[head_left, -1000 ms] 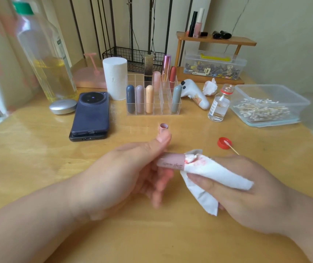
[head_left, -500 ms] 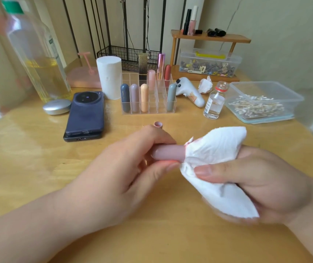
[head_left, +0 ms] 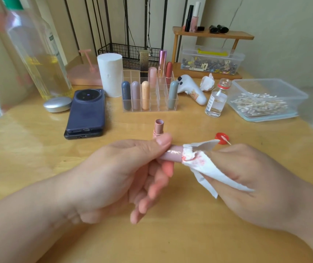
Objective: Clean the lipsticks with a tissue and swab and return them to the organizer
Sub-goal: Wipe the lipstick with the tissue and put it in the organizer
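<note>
My left hand (head_left: 125,173) pinches a pink lipstick tube (head_left: 171,155) between thumb and forefinger, held sideways over the table. My right hand (head_left: 250,185) grips a white tissue (head_left: 203,166) stained red, pressed against the tube's right end. The lipstick's other part (head_left: 159,128) stands upright on the table just behind my left thumb. The clear organizer (head_left: 150,92) stands at the back middle with several lipsticks in it. A used swab (head_left: 225,140) lies on a red cap (head_left: 221,138).
Two stacked phones (head_left: 86,112) lie at the left, beside a silver disc (head_left: 57,104) and a big bottle (head_left: 38,54). A tissue roll (head_left: 110,74), a small glass bottle (head_left: 216,99), a tub of swabs (head_left: 262,101) and a wooden shelf (head_left: 212,35) stand behind.
The tissue was bunched wide over the tube's end half a second ago; now it is drawn tight around my right fingers and the red stains show again. The left hand has turned the tube.
</note>
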Available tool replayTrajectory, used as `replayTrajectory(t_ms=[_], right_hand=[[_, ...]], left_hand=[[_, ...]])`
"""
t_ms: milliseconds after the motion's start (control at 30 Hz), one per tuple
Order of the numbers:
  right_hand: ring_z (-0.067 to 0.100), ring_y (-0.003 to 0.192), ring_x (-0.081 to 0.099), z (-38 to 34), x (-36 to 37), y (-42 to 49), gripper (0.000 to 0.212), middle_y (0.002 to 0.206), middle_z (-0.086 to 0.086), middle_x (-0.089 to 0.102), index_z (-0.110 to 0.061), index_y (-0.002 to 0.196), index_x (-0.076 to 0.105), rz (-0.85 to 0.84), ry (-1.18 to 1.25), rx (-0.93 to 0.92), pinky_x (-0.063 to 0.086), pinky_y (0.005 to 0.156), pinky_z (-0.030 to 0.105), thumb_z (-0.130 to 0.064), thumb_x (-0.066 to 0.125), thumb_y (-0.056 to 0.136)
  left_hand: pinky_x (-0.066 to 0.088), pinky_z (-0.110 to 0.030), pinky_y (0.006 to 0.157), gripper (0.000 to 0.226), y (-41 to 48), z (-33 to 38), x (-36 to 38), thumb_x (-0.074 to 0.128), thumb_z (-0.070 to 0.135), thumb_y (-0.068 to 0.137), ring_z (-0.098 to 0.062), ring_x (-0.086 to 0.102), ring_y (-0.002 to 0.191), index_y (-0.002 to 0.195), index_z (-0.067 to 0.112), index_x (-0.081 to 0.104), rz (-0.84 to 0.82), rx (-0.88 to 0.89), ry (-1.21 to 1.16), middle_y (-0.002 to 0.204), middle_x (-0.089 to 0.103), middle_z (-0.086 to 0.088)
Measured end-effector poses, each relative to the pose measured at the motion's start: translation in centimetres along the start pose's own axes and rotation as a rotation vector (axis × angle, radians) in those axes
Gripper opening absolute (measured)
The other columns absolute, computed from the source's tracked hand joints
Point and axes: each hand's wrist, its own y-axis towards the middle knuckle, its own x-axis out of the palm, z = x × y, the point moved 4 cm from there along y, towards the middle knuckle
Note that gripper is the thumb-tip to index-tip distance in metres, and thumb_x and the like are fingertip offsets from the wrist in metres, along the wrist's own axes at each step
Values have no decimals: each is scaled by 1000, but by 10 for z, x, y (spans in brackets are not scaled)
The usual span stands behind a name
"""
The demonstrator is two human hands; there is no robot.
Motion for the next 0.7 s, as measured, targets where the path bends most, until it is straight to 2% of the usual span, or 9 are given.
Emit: replayTrajectory(t_ms=[67,133,167,233,333,467,567,633,700], right_hand=[[23,51,44,2,3,-1,33,55,0,46,-28,79,61,9,278,105,41,50,36,-24,44,107],[19,47,47,6,8,-3,26,52,3,51,-9,87,70,-5,662,282,42,48,25,-19,53,103],[23,44,45,9,10,-4,16,52,8,50,-14,101,75,-60,829,386,39,43,27,-17,60,99],[34,41,31,6,15,-5,36,58,19,36,-32,125,69,-287,1147,493,30,37,34,-19,62,92],[23,38,12,-2,14,-2,48,58,14,18,-31,140,55,-502,1525,447,17,33,26,-17,51,94],[54,63,54,8,17,0,41,87,31,60,-32,132,63,-285,1095,438,49,53,58,-20,56,93],[12,50,51,9,12,-1,29,57,-3,54,-36,106,72,-21,735,301,44,52,25,-14,53,103],[15,56,49,2,8,2,40,59,-5,50,-46,83,60,9,386,147,44,55,29,-18,43,107],[22,55,44,1,4,3,33,59,-3,45,-37,82,55,-8,116,56,40,51,38,-23,38,106]], left_hand=[[42,-24,38,39,2,-1,0,58,44,94,-21,42,43,77,10,65,41,106,66,61,44,-8],[44,-27,39,37,3,-4,-1,59,44,91,-22,43,48,86,9,67,95,194,170,65,46,-4],[45,-29,40,37,2,-4,-2,57,45,90,-22,46,50,92,10,68,124,232,248,65,47,-2],[47,-33,46,34,-4,2,-3,52,47,94,-22,51,53,103,18,66,191,379,587,66,52,3],[48,-22,61,21,-14,15,0,43,42,102,-11,58,69,114,29,53,258,626,1107,82,56,18],[52,-27,62,24,-10,10,-3,51,41,97,-15,62,73,117,30,58,253,522,766,91,64,8],[49,-37,49,40,-5,7,-8,53,53,89,-29,58,62,102,18,69,252,370,447,77,61,-10],[47,-34,45,52,-1,5,-9,54,60,85,-29,55,54,88,11,71,199,198,331,68,57,-13],[46,-29,41,50,1,1,-6,59,59,84,-26,50,47,80,10,70,90,29,154,63,53,-13]])
